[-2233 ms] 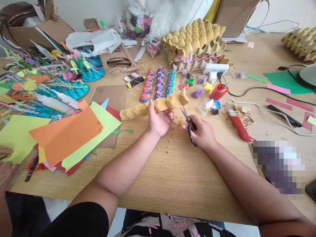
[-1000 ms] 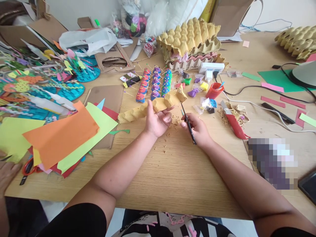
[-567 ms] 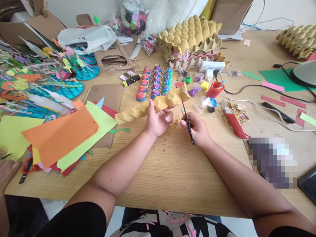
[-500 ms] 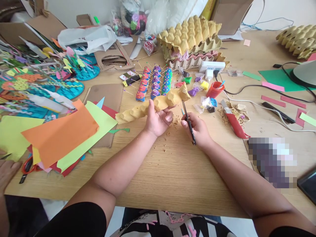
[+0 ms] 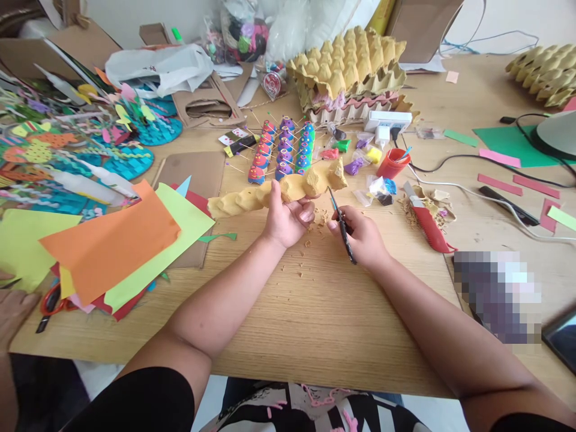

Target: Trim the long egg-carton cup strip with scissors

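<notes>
My left hand holds a long yellow egg-carton strip, thumb in front and fingers curled beneath it. The strip stretches from the orange and green papers to the right, its bumps facing up. Black-handled scissors are gripped in my right hand, their tips at the strip's lower edge near its right end. Behind the strip stand three painted carton caterpillars: a red and blue one, a purple one and a green and blue one. Small carton scraps lie beneath the hands.
Egg trays are stacked at the back. An orange cup, clay packets and a power strip stand right of centre. A red-handled knife lies farther right. Colored paper covers the left, beside another person's hand.
The scissor tips have moved slightly left and down along the strip's edge. The strip's right end has dipped a little. My left hand has kept its hold.
</notes>
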A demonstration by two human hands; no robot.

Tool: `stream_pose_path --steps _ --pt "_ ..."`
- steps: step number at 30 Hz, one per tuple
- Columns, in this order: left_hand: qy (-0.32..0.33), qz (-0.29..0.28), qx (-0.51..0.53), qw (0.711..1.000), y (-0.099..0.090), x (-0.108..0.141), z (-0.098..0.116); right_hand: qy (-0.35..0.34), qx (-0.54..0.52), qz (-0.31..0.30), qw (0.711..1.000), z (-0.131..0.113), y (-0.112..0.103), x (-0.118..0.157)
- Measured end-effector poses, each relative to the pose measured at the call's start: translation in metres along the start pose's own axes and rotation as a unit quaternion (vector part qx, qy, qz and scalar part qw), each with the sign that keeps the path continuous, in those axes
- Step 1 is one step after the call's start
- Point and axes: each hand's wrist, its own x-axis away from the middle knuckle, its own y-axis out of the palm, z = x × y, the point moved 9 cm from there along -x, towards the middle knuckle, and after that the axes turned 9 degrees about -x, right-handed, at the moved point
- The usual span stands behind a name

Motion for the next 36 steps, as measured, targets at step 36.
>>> stream_pose_path --steps 36 --pt "-0.048 0.000 -0.047 0.998 -0.003 -0.002 -0.011 -0.027 -0.014 0.039 0.999 0.011 -0.007 -0.003"
